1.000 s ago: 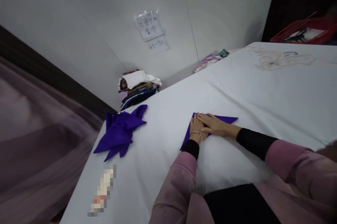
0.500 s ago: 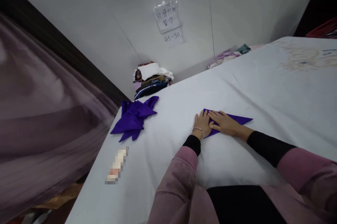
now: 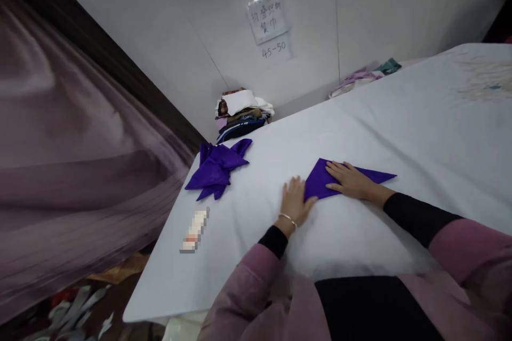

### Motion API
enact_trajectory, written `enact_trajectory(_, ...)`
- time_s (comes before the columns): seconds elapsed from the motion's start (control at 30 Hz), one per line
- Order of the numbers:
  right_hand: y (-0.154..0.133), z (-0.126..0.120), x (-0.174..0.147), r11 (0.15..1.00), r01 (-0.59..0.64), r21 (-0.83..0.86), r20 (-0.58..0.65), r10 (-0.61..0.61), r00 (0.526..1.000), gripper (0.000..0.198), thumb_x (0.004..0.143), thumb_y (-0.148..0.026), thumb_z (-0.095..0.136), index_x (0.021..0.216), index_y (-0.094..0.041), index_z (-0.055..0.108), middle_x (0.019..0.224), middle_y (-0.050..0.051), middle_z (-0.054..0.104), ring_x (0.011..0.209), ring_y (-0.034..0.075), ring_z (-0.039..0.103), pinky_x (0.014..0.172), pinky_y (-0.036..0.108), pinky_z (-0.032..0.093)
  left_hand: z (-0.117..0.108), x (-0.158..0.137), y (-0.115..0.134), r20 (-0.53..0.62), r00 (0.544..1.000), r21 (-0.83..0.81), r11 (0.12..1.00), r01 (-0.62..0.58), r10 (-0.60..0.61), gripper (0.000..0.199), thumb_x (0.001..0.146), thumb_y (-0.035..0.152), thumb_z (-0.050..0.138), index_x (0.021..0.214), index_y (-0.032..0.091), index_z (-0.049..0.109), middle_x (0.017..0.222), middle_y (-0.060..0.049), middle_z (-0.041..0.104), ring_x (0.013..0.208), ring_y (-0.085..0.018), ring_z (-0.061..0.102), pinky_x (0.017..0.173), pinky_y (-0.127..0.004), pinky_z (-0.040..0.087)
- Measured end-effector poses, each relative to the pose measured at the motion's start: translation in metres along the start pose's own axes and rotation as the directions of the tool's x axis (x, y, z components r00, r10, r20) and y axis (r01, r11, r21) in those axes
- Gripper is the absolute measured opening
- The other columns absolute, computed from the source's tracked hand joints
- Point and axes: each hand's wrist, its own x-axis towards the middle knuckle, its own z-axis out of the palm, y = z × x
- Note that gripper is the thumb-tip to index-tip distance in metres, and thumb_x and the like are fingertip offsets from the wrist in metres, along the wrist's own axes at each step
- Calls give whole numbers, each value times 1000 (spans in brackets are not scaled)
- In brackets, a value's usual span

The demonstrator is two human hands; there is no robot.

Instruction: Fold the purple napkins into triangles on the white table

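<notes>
Cloth flat beneath right grip

Has a flat, pointed purple cloth on the white cloth-covered table, beneath the right hand, with the left hand at its left edge. Shows a crumpled purple fabric bundle farther left, before a multicoloured stack of folded textiles.

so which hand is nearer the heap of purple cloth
Left. The left hand is to the right of the heap of purple cloth; the right hand is farther right, on the folded purple cloth.
</notes>
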Motion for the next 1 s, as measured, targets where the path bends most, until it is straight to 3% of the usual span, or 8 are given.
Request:
enact_trajectory(0.07,4,3,0,1000,15,-12,-8,-15,1000,78,87,-68,25,148,-20,27,150,12,33,138,32,27,110,54,22,8,-14,36,11,987,-23,987,-159,159,77,88,66,25,144,12,29,154,-12,26,144,-25,14,116,-48,16)
enact_trajectory(0.13,8,5,-1,999,33,-21,-7,-33,999,76,88,-66,24,149,-21,25,150,12,33,137,32,28,110,54,22,14,-19,64,15,971,-38,970,-239,240,84,86,70,22,146,11,24,155,-13,22,144,-25,11,117,-47,15)
enact_trajectory(0.27,10,5,-2,998,40,-45,4,-40,999,74,89,-63,24,149,-19,25,151,12,31,138,31,26,111,53,20,18,-14,80,64,975,-56,976,-209,212,93,84,74,17,147,6,20,156,-14,18,145,-25,8,118,-46,13)
enact_trajectory(0.53,6,1,-3,998,22,-58,27,-21,999,82,86,-69,24,148,-15,26,150,15,31,139,31,25,111,53,20,18,-36,30,116,992,-33,999,-37,41,87,86,70,25,147,8,22,155,-15,21,144,-26,12,117,-45,16)
enact_trajectory(0.63,6,1,-3,998,25,-54,22,-24,999,82,86,-69,24,149,-17,23,151,14,31,138,31,25,111,53,19,17,-55,-7,83,985,-55,986,158,-153,74,89,60,35,144,11,30,153,-16,28,142,-29,19,115,-48,20)
enact_trajectory(0.73,8,4,-2,999,32,-38,9,-32,999,82,86,-69,25,150,-19,19,151,12,31,138,32,26,111,54,19,19,-67,-39,-24,943,-124,937,328,-333,53,91,44,45,134,13,45,144,-15,44,137,-29,33,111,-49,29)
enact_trajectory(0.83,12,7,-2,999,40,-24,11,-40,999,82,86,-69,26,151,-20,17,151,12,31,138,33,24,112,55,17,22,-67,-50,-150,935,-255,926,277,-321,37,87,32,55,121,19,56,126,-10,60,122,-25,50,106,-46,38)
enact_trajectory(1.0,17,11,-1,998,58,-13,26,-58,998,79,87,-67,27,151,-22,17,152,10,29,139,32,22,112,55,17,24,-46,-31,-251,942,-430,898,99,-224,22,78,23,67,100,22,65,104,-4,66,104,-20,56,96,-39,45)
